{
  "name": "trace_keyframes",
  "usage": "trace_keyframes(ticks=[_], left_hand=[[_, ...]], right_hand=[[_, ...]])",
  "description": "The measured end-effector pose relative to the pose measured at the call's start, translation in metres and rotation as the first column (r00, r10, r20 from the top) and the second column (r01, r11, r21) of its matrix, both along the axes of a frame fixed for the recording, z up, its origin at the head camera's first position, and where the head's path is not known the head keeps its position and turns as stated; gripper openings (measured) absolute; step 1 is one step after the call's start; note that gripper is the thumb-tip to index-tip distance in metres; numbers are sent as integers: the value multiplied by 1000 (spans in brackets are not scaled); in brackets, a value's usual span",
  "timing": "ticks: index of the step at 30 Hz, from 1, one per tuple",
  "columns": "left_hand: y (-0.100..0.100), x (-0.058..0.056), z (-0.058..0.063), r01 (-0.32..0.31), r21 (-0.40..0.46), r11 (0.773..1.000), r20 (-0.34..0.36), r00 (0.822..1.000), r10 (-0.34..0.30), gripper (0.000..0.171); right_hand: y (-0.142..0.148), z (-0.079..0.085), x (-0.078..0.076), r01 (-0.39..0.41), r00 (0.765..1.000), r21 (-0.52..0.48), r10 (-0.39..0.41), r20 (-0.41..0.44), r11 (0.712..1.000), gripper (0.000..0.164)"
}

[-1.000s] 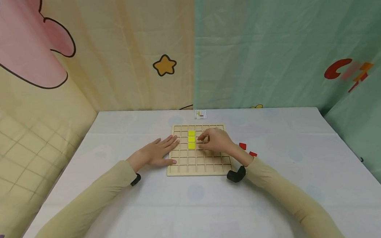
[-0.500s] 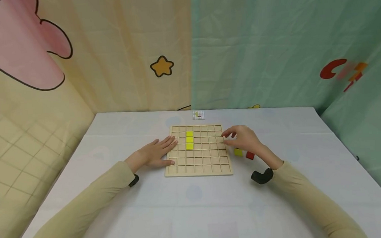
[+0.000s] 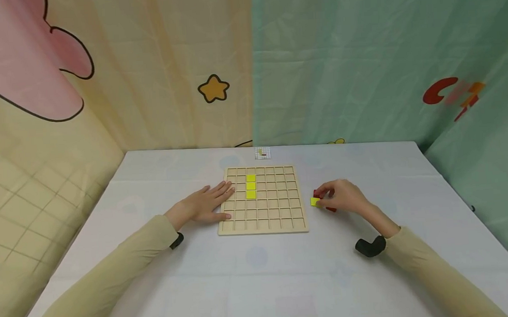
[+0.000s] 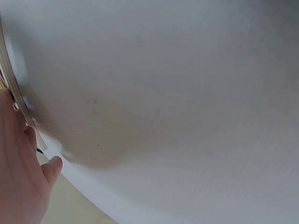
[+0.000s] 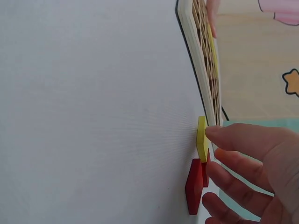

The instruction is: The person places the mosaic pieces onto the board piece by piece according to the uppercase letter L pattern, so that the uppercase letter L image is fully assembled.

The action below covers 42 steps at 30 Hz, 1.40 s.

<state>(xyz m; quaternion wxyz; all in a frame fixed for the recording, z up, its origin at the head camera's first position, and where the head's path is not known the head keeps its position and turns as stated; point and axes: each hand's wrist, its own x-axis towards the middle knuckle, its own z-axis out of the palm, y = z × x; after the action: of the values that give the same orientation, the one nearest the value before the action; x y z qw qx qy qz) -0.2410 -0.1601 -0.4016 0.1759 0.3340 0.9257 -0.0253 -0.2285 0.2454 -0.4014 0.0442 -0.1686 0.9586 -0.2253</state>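
Note:
A wooden grid board lies on the table, with three yellow square tiles in a column in its cells. My left hand rests with fingers spread on the board's left edge. Right of the board, my right hand is over a small group of loose tiles. Its thumb meets a loose yellow tile, while the index finger is bent beside it, apart from the thumb. One red tile lies nearest the right wrist camera; another red tile shows by the index fingertip, partly hidden.
A small card printed with a grid and coloured squares lies behind the board, near the table's back edge. The white-covered table is bordered by printed curtains at the back and sides.
My right hand has moved from over the board, beside the yellow column, rightward and down to the loose tiles. My left hand stays on the board's edge.

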Motion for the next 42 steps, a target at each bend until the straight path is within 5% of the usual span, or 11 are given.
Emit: trace_keyframes(ticks=[27,42], left_hand=[[0,3,4,-9,14,1000,9,1000,9,85],[-1,2,2,-8,18,1000,9,1000,8,86]], right_hand=[[-2,-5,2,-28,1000,42,28,-4,999,24],[-19,12,2,-59,992,38,63,-108,998,25]])
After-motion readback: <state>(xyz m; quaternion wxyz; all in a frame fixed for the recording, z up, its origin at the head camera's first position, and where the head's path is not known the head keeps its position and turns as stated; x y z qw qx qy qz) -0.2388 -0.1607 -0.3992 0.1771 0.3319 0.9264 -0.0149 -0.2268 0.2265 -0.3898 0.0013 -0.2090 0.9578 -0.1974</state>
